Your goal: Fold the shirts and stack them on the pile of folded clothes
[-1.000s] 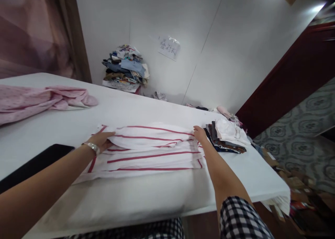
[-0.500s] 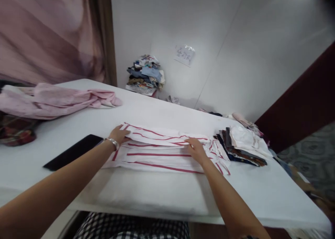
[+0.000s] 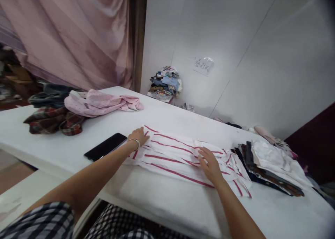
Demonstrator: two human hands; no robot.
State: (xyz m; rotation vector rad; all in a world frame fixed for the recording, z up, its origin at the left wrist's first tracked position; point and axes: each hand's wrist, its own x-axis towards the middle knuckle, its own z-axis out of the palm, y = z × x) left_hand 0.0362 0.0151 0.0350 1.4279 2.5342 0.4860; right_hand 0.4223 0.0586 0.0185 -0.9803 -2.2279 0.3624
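Observation:
A white garment with red stripes (image 3: 170, 150) lies folded into a long strip on the white table (image 3: 167, 118). My left hand (image 3: 138, 137), with a bracelet at the wrist, rests on the garment's left end, its fingers laid out over the cloth. On the right part, my right hand (image 3: 210, 163) lies with fingers apart on the striped fabric. Bunched, crumpled cloth makes up the garment's right end. A black tablet-like slab (image 3: 106, 146) lies just left of my left hand.
Folded clothes (image 3: 272, 165) are stacked at the right. A pink garment (image 3: 104, 102) and a plaid one (image 3: 53, 121) lie crumpled at the left. Beyond the table stands a clothes pile (image 3: 166, 82), beside a wall with a paper sign (image 3: 203, 65).
My view has swung left. Both hands have loosened from the lifted upper layer of the striped garment, which now lies flatter. My right hand's fingers have spread.

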